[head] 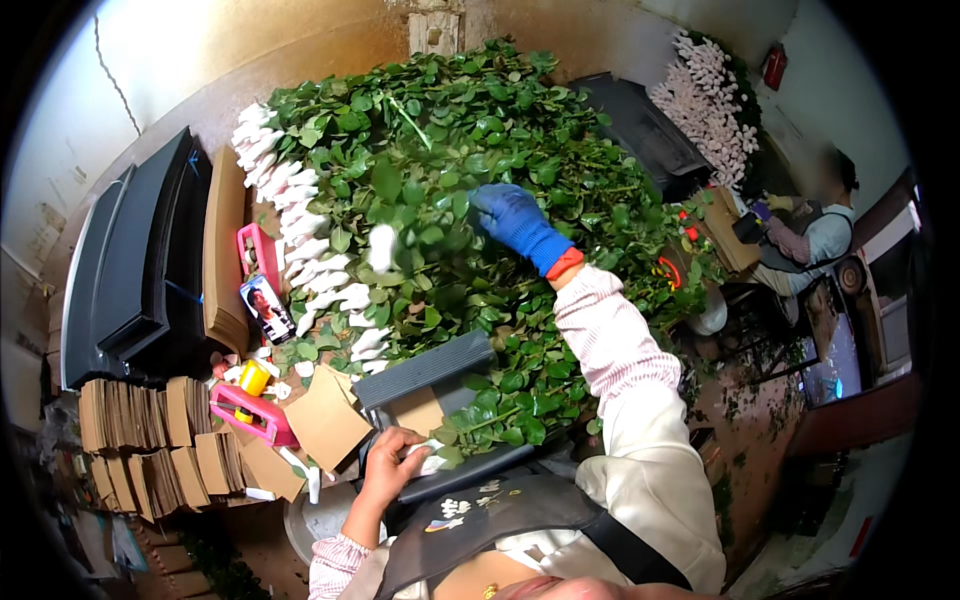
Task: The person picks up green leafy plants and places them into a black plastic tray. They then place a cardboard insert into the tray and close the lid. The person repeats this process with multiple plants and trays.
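Observation:
My bare left hand [395,459] is closed on a white-sleeved flower head [429,457] at the near edge of the work surface, its leafy stems pointing right. Beside it lie a dark corrugated sheet [424,369] and brown cardboard. My right hand [510,217], in a blue knitted glove, reaches over the large heap of leafy green stems [480,142]. The fingers point left among the leaves; whether they grip a stem cannot be told. White-sleeved flower heads [304,225] line the heap's left side. One blurred white-sleeved head [382,249] shows left of the glove.
Pink tape dispensers [255,416], a phone [268,309] and cardboard pieces [328,416] lie left, near stacked cardboard [124,416] and black sheets [142,255]. Red-handled scissors [670,273] rest at the heap's right. Another person [814,232] sits far right, near more sleeved flowers [705,112].

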The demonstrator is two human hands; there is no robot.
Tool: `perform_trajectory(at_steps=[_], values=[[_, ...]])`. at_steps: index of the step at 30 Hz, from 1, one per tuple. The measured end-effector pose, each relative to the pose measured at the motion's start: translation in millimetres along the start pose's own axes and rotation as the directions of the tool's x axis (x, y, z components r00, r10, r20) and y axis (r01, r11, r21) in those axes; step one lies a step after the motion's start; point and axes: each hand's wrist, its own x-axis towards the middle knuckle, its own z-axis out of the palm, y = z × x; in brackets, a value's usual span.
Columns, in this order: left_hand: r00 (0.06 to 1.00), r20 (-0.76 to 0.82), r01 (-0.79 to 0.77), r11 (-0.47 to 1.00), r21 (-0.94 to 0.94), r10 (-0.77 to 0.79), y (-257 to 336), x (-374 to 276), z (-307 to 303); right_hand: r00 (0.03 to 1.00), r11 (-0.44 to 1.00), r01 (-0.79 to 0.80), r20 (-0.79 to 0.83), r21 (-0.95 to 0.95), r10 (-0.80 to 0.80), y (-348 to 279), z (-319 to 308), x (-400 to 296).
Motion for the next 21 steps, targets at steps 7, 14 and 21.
perform_trajectory(at_steps=[7, 14, 21], values=[[1.0, 0.012, 0.022, 1.0, 0.015, -0.022, -0.5, -2.5, -1.7, 0.803, 0.981, 0.063, 0.593, -0.186, 0.061, -11.6, 31.3, -35.5], [0.999, 0.01, 0.03, 1.0, 0.0, -0.03, -0.4, -1.4, -1.1, 0.856, 0.904, -0.02, 0.46, -0.427, 0.236, -16.8, 60.8, -40.2], [1.0, 0.009, 0.022, 1.0, 0.003, -0.023, -2.1, -1.3, -0.2, 0.995, 0.997, -0.073, -0.074, 0.018, 0.074, -7.2, -40.5, -12.3]])
